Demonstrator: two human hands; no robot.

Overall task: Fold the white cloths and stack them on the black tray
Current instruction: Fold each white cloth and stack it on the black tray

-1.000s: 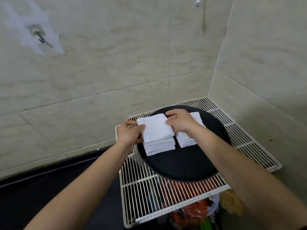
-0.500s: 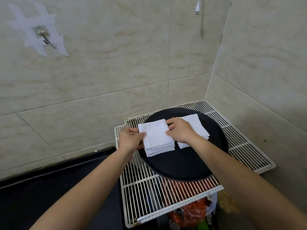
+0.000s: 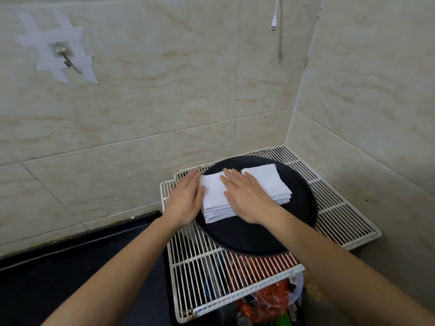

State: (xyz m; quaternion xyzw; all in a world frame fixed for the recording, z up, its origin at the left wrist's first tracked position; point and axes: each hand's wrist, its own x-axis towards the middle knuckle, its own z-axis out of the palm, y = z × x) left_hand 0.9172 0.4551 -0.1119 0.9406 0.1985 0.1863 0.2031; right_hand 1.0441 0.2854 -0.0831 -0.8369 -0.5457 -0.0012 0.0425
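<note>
1. White cloths lie folded in two stacks on the black tray (image 3: 247,236); the left stack (image 3: 215,201) sits at the tray's ten o'clock and the right stack (image 3: 270,182) at its one o'clock, just beside each other.
2. The tray is round and rests on a white wire rack (image 3: 341,220); the rack fills the corner where two tiled walls (image 3: 164,102) meet.
3. The left hand (image 3: 186,201) is released, fingers straight and together; it lies against the left stack's nine o'clock side and grasps nothing.
4. The right hand (image 3: 247,198) is flat, palm down on top of the left stack; its fingers are straight and point toward eleven o'clock; it presses rather than grips, and it hides the near edge where the two stacks meet.
5. A black counter (image 3: 70,267) lies at the rack's eight o'clock; a metal hook (image 3: 63,55) is taped to the wall at the view's ten o'clock; a white cable (image 3: 274,20) hangs at one o'clock; a red bag (image 3: 270,295) shows under the rack at five o'clock.
</note>
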